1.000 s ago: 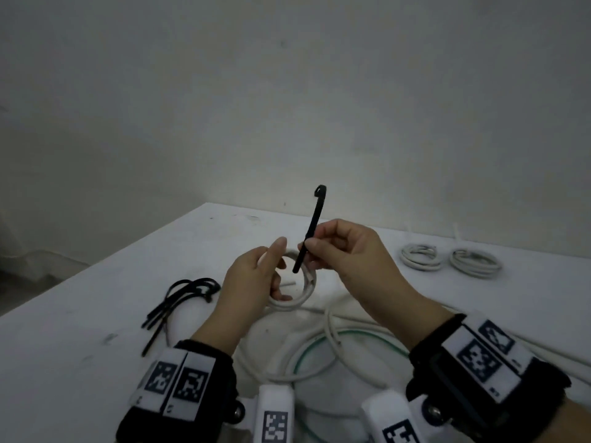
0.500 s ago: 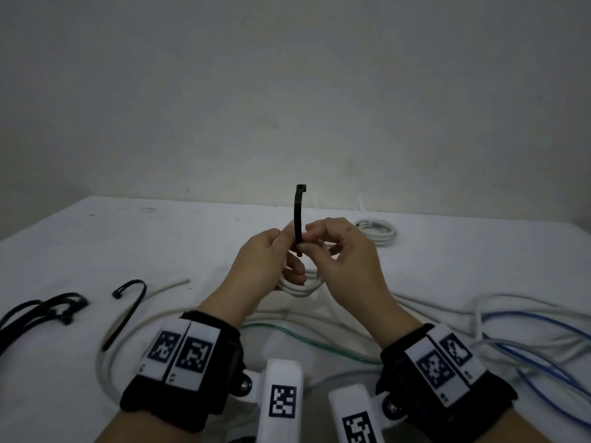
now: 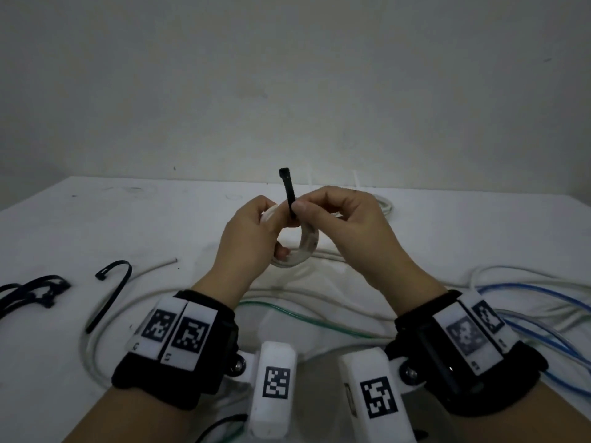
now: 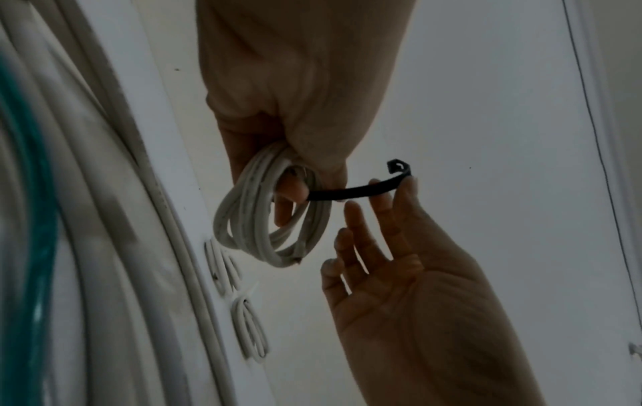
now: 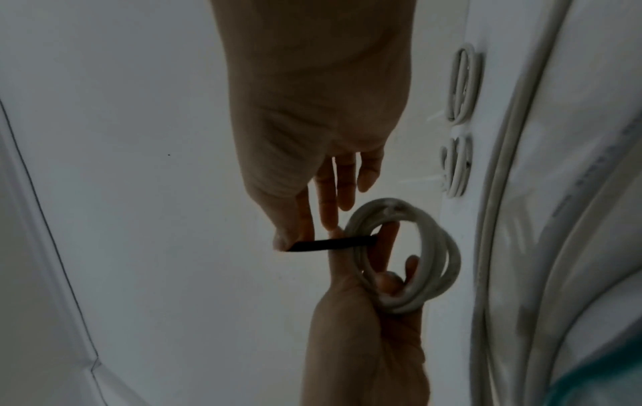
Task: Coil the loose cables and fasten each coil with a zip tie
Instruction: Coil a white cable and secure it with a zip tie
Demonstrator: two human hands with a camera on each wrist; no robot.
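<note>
Threading stage: left hand [image 3: 252,231] grips the white coil [image 3: 305,247] above the table [image 3: 128,219], fingers curled through it. Right hand [image 3: 345,225] pinches the black zip tie [image 3: 289,195], tail fed into the coil, head free, not looped. Two tied coils [image 5: 458,123] lie at the far edge. Loose cables [image 3: 527,302] and spare ties [image 3: 112,289] remain.

Both hands raised together; left hand [image 3: 252,233] fingers curled, gripping; right hand [image 3: 343,219] thumb-forefinger pinching.

A white table [image 3: 96,225] stands against a plain, dimly lit wall [image 3: 287,75].
</note>
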